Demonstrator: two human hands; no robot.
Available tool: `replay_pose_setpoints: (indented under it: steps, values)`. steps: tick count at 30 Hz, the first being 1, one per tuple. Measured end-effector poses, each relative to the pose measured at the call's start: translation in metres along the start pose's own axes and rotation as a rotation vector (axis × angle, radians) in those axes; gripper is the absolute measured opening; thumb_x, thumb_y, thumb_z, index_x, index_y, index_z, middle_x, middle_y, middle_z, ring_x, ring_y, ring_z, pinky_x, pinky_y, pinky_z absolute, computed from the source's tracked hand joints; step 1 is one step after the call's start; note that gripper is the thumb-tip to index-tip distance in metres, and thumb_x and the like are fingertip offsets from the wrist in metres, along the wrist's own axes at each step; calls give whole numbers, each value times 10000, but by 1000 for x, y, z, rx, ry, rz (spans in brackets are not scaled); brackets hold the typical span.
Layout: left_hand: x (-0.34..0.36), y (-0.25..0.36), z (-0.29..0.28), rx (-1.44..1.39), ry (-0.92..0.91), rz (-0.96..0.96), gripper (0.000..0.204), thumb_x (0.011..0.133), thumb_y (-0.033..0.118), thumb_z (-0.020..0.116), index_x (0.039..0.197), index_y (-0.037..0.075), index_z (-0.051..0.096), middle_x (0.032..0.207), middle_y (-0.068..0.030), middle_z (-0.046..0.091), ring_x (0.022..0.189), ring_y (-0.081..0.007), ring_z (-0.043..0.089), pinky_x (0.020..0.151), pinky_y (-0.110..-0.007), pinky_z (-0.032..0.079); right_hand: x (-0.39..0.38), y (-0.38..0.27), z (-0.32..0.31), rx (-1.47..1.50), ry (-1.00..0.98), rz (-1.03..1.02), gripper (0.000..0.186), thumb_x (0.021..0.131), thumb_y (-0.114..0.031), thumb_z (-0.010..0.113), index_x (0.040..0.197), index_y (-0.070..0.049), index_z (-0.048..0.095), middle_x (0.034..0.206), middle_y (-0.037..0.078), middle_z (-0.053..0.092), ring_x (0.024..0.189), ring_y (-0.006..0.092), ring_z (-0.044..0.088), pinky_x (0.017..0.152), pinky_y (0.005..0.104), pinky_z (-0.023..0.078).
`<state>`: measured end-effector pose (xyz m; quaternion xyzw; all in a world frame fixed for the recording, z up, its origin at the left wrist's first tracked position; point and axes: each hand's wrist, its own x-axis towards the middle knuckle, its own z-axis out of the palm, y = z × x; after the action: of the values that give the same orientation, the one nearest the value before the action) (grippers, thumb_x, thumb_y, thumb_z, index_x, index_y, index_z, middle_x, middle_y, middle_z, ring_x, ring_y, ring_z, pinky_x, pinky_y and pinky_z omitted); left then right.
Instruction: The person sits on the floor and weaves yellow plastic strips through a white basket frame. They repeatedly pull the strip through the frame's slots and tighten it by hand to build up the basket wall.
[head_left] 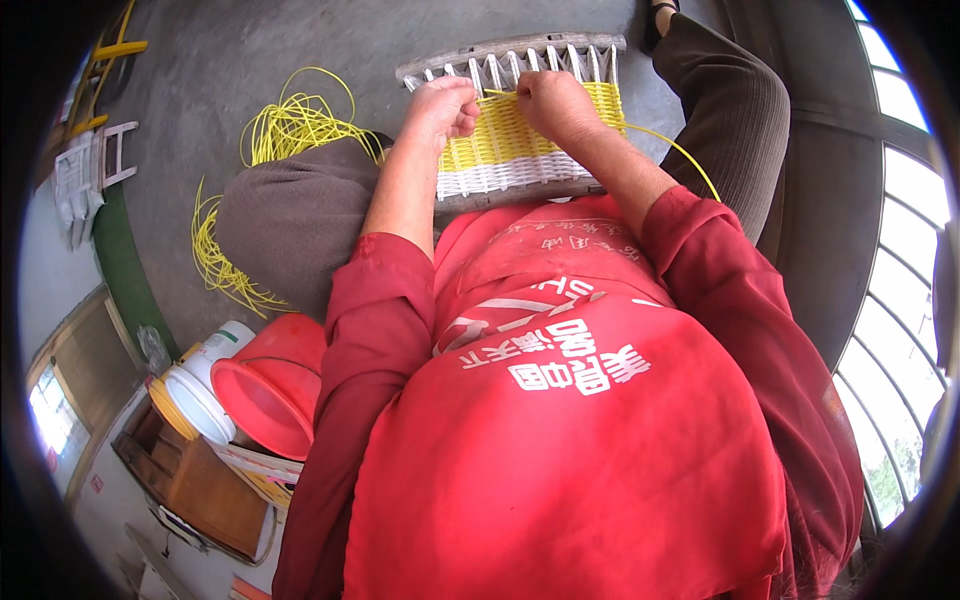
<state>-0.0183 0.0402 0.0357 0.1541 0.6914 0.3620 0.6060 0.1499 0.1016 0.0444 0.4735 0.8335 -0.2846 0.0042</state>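
A small frame with a wooden rail (610,42) and white slats holds weaving (490,145) in yellow, with a white band (510,175) on the side nearest my body. My left hand (445,108) is curled at the frame's left side; what its fingertips hold is hard to make out. My right hand (556,106) is closed on a yellow strand (497,92) over the slats, right of centre. Another length of yellow strand (685,158) trails from the weaving's right edge past my right leg.
Loose yellow coils (290,127) lie around my left knee on the grey floor (190,90). At lower left stand red (268,380), white (205,350) and yellow plastic containers beside a wooden cabinet (200,490). Small chairs (95,165) are at upper left; a barred window (890,330) is at right.
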Motion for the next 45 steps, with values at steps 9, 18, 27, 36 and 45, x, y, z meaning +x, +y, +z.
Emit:
replay_pose_setpoints:
  steps: [9, 18, 27, 36, 45]
  values:
    - [-2, -3, 6, 9, 47, 55, 206, 789, 97, 637, 985, 34, 623, 672, -42, 617, 465, -97, 542, 439, -253, 469, 2, -10, 7, -27, 25, 14, 169, 779, -194, 563, 824, -82, 682, 782, 185, 656, 763, 360, 645, 727, 434, 520]
    - [5, -7, 8, 32, 63, 86, 80, 805, 105, 597, 833, 32, 609, 613, -38, 543, 441, -99, 480, 395, -245, 378, -5, -26, -21, -69, -80, 109, 198, 795, -159, 556, 934, -119, 690, 928, 158, 674, 886, 311, 657, 783, 411, 521]
    - [0, -5, 9, 22, 99, 72, 206, 796, 55, 585, 991, 23, 640, 674, -78, 621, 443, -136, 543, 401, -278, 446, 8, -20, 0, -50, -1, 7, 177, 794, -165, 536, 872, -122, 689, 864, 147, 679, 817, 329, 661, 721, 423, 528]
    - [15, -21, 13, 577, 360, 343, 315, 743, 142, 587, 1044, 153, 678, 836, -153, 673, 778, -296, 653, 673, -381, 502, 20, -1, 28, 91, 149, -31, 141, 788, -238, 580, 832, -172, 697, 794, 121, 669, 740, 327, 649, 696, 412, 525]
    - [3, -14, 10, 822, 430, 484, 165, 743, 160, 599, 863, 98, 693, 802, -151, 668, 751, -304, 644, 661, -386, 487, 12, -17, 11, 7, 22, -29, 204, 828, -206, 496, 887, -148, 683, 885, 138, 679, 812, 321, 659, 719, 430, 525]
